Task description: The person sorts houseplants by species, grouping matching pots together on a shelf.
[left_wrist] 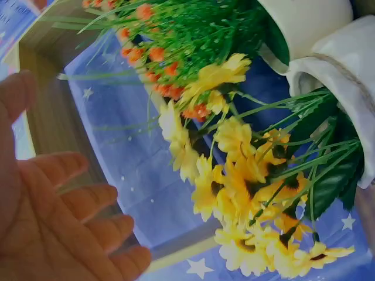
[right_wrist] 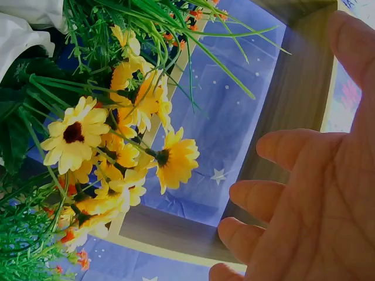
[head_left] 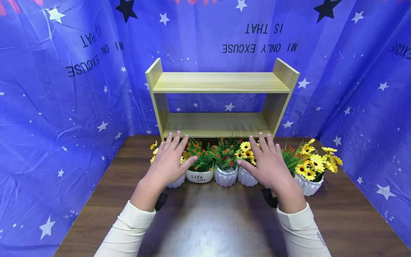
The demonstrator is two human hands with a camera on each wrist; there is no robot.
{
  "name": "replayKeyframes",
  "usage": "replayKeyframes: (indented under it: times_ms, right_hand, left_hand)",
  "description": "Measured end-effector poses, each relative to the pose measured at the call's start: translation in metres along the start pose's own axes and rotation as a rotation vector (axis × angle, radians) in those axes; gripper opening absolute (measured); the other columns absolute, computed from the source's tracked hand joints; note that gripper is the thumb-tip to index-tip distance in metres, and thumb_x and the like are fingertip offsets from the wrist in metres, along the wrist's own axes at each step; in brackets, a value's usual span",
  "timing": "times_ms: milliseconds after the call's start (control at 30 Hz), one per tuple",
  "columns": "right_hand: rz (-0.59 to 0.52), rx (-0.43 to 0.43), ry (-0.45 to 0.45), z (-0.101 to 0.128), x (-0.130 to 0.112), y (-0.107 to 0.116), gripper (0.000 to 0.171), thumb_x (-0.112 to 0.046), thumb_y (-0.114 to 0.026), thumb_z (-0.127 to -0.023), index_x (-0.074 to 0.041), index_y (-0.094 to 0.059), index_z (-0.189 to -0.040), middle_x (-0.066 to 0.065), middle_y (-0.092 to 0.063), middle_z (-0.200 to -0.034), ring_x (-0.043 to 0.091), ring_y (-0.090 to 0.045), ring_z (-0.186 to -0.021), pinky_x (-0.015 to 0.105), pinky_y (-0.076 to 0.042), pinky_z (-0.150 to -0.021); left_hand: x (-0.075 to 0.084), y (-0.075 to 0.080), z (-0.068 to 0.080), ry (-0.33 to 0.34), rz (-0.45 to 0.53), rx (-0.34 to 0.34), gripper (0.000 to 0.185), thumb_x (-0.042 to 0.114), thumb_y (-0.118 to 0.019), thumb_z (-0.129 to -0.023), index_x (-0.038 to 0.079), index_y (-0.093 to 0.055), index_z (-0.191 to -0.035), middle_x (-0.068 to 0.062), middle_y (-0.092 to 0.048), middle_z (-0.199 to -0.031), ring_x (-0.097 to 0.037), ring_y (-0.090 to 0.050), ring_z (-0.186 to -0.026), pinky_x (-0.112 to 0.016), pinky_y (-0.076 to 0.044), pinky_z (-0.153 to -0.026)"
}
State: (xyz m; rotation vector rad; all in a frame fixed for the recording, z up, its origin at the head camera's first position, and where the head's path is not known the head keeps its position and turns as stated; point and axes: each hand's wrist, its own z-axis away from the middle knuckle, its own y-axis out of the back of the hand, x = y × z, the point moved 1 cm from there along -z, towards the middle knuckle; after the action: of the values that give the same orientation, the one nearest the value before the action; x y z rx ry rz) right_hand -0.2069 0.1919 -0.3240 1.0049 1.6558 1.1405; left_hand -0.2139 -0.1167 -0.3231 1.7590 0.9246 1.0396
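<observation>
While hovering open-fingered over the row of white ceramic pots of yellow and orange artificial flowers (head_left: 226, 167), best kept left hand (head_left: 168, 160) and right hand (head_left: 269, 164) low, gripping pots rather than stems.

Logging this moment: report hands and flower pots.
Left hand, right hand open, no grip. Both hover over row of white ceramic pots of artificial flowers. Empty two-tier wooden shelf behind.
</observation>
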Motion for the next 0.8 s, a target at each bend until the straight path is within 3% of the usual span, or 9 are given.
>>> replayKeyframes:
  times_ms: [167,300,467,567,700,800]
  right_hand:
    - [-0.06,0.011,0.021,0.007,0.004,0.0,0.093,-0.067,-0.048,-0.093,-0.006,-0.02,-0.158,0.023,-0.004,-0.163,0.038,0.008,-0.149,0.064,-0.005,-0.114]
    - [-0.135,0.019,0.049,0.012,0.008,0.002,0.092,-0.062,-0.054,-0.093,-0.008,-0.019,-0.158,0.019,-0.002,-0.164,0.034,0.009,-0.15,0.062,-0.01,-0.114]
    - [-0.179,0.072,0.076,0.018,0.013,0.003,0.09,-0.056,-0.062,-0.092,-0.008,-0.024,-0.157,0.02,-0.01,-0.164,0.035,0.0,-0.151,0.063,-0.018,-0.112]
    - [-0.189,0.12,0.095,0.022,0.016,0.003,0.088,-0.052,-0.066,-0.091,-0.005,-0.028,-0.155,0.022,-0.015,-0.162,0.037,-0.005,-0.15,0.064,-0.021,-0.11]
    - [-0.192,0.197,0.118,0.027,0.021,0.004,0.083,-0.044,-0.069,-0.091,-0.002,-0.033,-0.153,0.024,-0.021,-0.16,0.038,-0.01,-0.15,0.064,-0.023,-0.109]
    - [-0.198,0.251,0.128,0.03,0.024,0.004,0.078,-0.038,-0.071,-0.091,-0.001,-0.036,-0.15,0.025,-0.025,-0.158,0.041,-0.015,-0.148,0.064,-0.023,-0.109]
  left_hand:
    - [-0.009,0.019,0.0,-0.057,0.09,0.028,0.078,0.052,-0.055,-0.097,0.006,-0.031,-0.155,-0.019,-0.019,-0.162,-0.039,-0.009,-0.15,-0.057,-0.013,-0.116]
    - [-0.018,0.042,-0.004,-0.076,0.091,0.067,0.077,0.049,-0.056,-0.097,0.003,-0.032,-0.154,-0.021,-0.022,-0.161,-0.041,-0.011,-0.149,-0.054,-0.013,-0.117]
    - [-0.028,0.071,-0.011,-0.088,0.09,0.13,0.073,0.044,-0.057,-0.098,0.002,-0.034,-0.152,-0.021,-0.027,-0.159,-0.041,-0.017,-0.148,-0.055,-0.017,-0.116]
    - [-0.033,0.083,-0.017,-0.13,0.105,0.211,0.065,0.036,-0.061,-0.097,0.001,-0.042,-0.148,-0.021,-0.036,-0.154,-0.041,-0.028,-0.144,-0.055,-0.022,-0.114]
    - [-0.037,0.098,-0.026,-0.204,0.128,0.376,0.05,0.023,-0.066,-0.094,-0.002,-0.055,-0.136,-0.021,-0.052,-0.141,-0.039,-0.044,-0.134,-0.052,-0.031,-0.111]
    - [-0.041,0.11,-0.032,-0.221,0.151,0.471,0.042,0.018,-0.066,-0.092,-0.002,-0.06,-0.129,-0.02,-0.06,-0.131,-0.037,-0.052,-0.127,-0.049,-0.036,-0.108]
